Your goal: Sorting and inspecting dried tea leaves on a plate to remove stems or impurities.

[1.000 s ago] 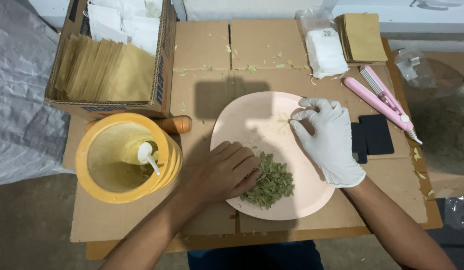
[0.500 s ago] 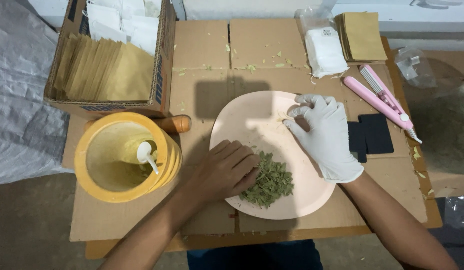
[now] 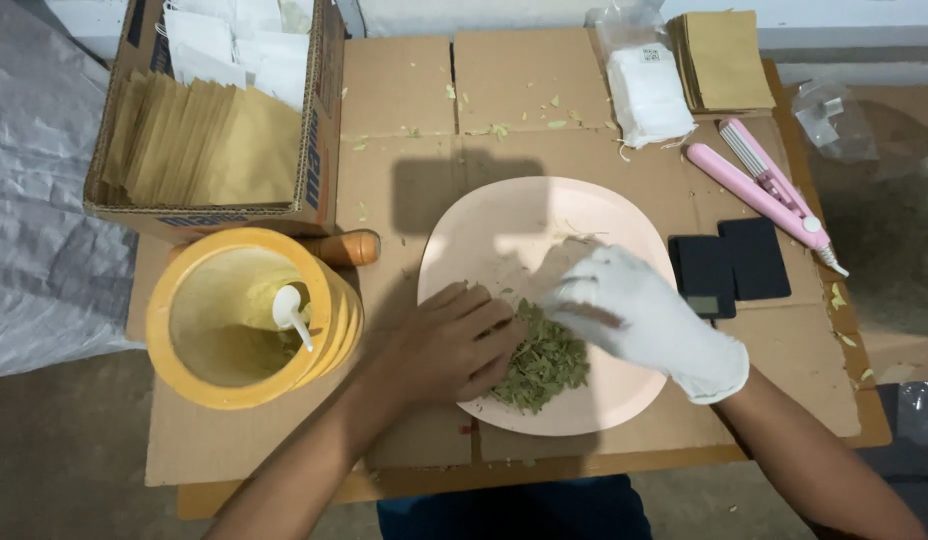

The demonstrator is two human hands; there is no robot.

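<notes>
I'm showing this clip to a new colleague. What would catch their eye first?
Two hands meet over a pile of green leaves on a pale pink plate at the centre: the bare left hand and the white-gloved right hand. At the left stands a bright yellow tub holding a white spoon.

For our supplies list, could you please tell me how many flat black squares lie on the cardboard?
2: the left black square sits beside the pink plate, the right black square touches it, below the pink tool. None looks hidden.
</notes>
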